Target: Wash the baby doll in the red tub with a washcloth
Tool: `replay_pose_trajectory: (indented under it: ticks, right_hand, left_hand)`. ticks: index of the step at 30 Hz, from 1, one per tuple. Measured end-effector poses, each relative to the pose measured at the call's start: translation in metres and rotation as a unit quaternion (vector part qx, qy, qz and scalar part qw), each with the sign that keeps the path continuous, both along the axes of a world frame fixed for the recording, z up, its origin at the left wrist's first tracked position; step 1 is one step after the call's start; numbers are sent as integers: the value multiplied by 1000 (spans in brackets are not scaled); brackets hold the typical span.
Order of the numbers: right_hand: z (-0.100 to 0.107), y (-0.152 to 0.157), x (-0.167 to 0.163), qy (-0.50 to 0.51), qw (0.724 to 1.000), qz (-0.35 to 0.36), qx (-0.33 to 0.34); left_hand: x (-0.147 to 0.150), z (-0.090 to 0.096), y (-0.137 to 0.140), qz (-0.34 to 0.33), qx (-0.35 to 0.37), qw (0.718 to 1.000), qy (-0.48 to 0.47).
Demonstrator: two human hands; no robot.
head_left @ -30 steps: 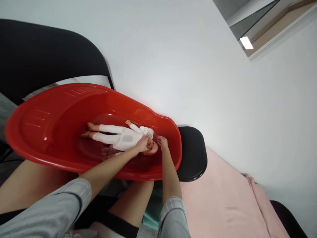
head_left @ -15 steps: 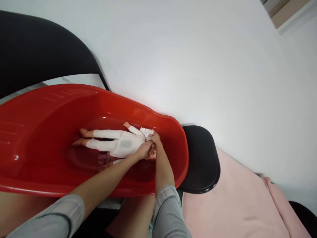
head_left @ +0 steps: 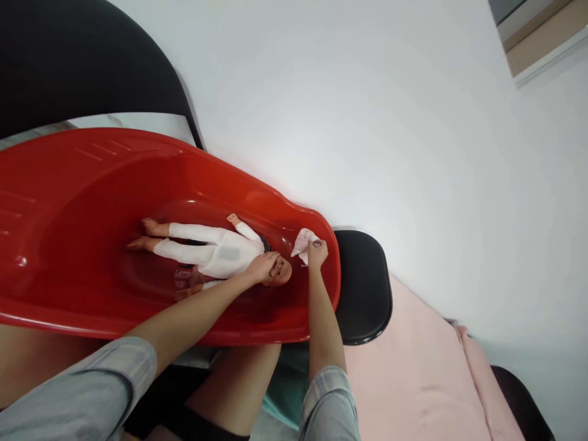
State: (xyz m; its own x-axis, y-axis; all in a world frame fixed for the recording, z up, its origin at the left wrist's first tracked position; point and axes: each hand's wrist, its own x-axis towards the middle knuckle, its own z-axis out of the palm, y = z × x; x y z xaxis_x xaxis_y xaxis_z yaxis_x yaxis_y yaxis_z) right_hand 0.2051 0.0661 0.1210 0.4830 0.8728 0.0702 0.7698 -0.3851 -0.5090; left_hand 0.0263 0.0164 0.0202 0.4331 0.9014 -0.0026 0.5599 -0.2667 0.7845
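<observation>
A doll in a white suit (head_left: 215, 251) lies on its back inside a red plastic tub (head_left: 92, 184), feet to the left, head to the right. My left hand (head_left: 263, 267) rests on the doll's neck and chin, holding it down. My right hand (head_left: 316, 253) is just right of the doll's head, near the tub's right end, pinching a small white patterned cloth (head_left: 302, 241) lifted off the doll.
The tub rests across my knees (head_left: 239, 380) and a black chair seat (head_left: 365, 285). A black chair back (head_left: 82, 67) stands at the upper left. A pink blanket (head_left: 413, 380) covers the lower right. A white wall fills the background.
My right hand moved from the doll's head to the right, carrying the small white cloth that lay by the doll's shoulder. My left hand stayed on the doll.
</observation>
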Motion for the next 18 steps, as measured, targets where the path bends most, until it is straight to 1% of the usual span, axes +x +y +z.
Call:
replay_pose_trajectory:
  ticks: [2,3,5,7,10,13,15,18]
  right_hand:
    - [9,-16,9,-20,1000,-8,-6]
    - [11,-23,12,-25,999,-3,-20]
    - [7,-34,16,-10,999,16,-51]
    - [-3,-38,17,40,996,34,-77]
    - [-24,-38,13,120,983,64,-119]
    - [-42,-37,3,155,970,100,-157]
    - [-48,-38,-3,178,961,123,-170]
    - [-50,-39,-9,209,946,155,-191]
  left_hand:
    - [0,1,1,-6,4,1000,11]
    - [0,1,1,-9,5,1000,18]
    - [0,2,1,-8,6,1000,26]
    - [0,2,1,-6,9,999,33]
    - [-2,4,1,-15,11,999,51]
    - [-3,7,2,-29,21,997,72]
    - [-3,8,1,-34,31,996,77]
    - [-2,7,1,-26,44,996,72]
